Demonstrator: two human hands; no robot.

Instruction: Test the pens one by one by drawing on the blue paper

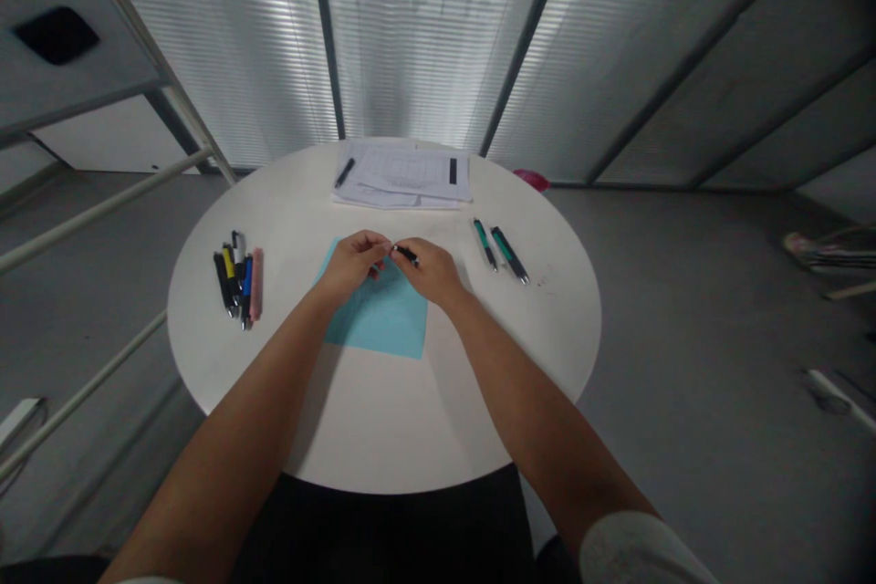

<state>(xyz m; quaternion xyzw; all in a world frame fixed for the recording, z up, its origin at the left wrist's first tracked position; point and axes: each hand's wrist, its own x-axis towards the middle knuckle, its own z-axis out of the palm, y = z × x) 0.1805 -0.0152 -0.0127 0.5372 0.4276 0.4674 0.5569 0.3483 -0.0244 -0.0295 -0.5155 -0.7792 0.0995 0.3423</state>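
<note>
Above a light blue sheet of paper [383,319] my two hands meet at the fingertips. My right hand [432,272] is closed around a short black pen part [408,255], most of it hidden by the fingers. The fingers of my left hand [354,266] pinch at the end of that part; whatever small piece they hold is too small to make out. The sheet lies flat on the white round table [403,438], partly covered by the hands.
Several pens [237,278] lie grouped at the table's left. Green and black pens [506,251] rest on the right, beside small dark specks. A stack of printed papers [411,175] with a black pen [345,172] on top sits at the far edge.
</note>
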